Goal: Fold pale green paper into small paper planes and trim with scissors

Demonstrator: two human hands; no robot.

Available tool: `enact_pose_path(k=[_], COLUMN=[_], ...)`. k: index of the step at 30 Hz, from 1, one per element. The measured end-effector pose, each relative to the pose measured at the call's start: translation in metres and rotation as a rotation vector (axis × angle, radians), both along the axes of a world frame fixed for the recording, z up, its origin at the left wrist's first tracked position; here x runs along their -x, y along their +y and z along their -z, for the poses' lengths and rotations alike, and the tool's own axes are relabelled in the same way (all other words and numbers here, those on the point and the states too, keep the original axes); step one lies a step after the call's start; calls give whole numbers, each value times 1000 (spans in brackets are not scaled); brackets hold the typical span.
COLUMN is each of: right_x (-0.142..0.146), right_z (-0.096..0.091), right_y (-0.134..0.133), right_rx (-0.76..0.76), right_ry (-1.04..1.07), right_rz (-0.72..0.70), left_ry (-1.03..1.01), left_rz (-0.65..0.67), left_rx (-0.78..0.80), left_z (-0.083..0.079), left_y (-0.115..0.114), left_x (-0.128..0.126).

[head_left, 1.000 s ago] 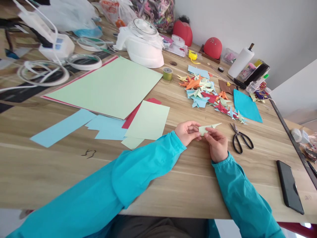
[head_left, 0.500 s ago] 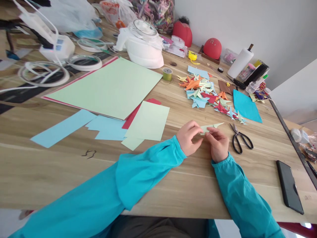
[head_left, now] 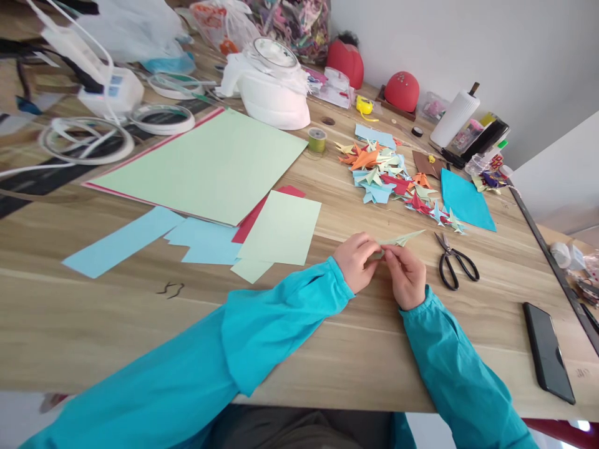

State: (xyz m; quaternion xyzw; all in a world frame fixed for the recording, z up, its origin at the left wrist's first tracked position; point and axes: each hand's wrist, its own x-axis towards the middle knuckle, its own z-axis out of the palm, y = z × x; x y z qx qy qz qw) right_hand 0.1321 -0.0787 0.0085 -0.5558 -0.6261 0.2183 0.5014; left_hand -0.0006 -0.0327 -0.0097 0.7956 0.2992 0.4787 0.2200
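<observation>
Between my two hands is a small pale green folded paper [head_left: 403, 239], with a pointed end sticking out to the right. My left hand [head_left: 357, 262] pinches its left part, fingertips closed on it. My right hand [head_left: 406, 276] grips its lower edge, thumb and forefinger meeting the left fingertips. The fingers cover much of the paper. Black-handled scissors [head_left: 453, 262] lie just right of my right hand. Beyond the hands is a heap of folded paper shapes [head_left: 374, 168] in orange, red, blue and pale green.
Left lie pale green sheets [head_left: 206, 162], a smaller green piece [head_left: 283, 227] and a blue strip [head_left: 124, 242]. A thread spool [head_left: 317, 141], turquoise square [head_left: 467, 198] and phone [head_left: 547, 352] rest on the table. Cables and a power strip [head_left: 112, 90] crowd the far left.
My left fingers have closed onto the folded paper, where they were apart before. My right hand has shifted slightly left, and the fingertips of both hands now meet.
</observation>
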Motion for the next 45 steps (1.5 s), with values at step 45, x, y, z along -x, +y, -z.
enact_pose_path(k=[45], right_x=[-2], right_z=[1], right_y=[8], right_rx=[109], right_ry=[498], right_rz=[-79], left_ry=[-469], left_rz=[159], left_rx=[683], left_z=[-15], left_y=[6], left_x=[1])
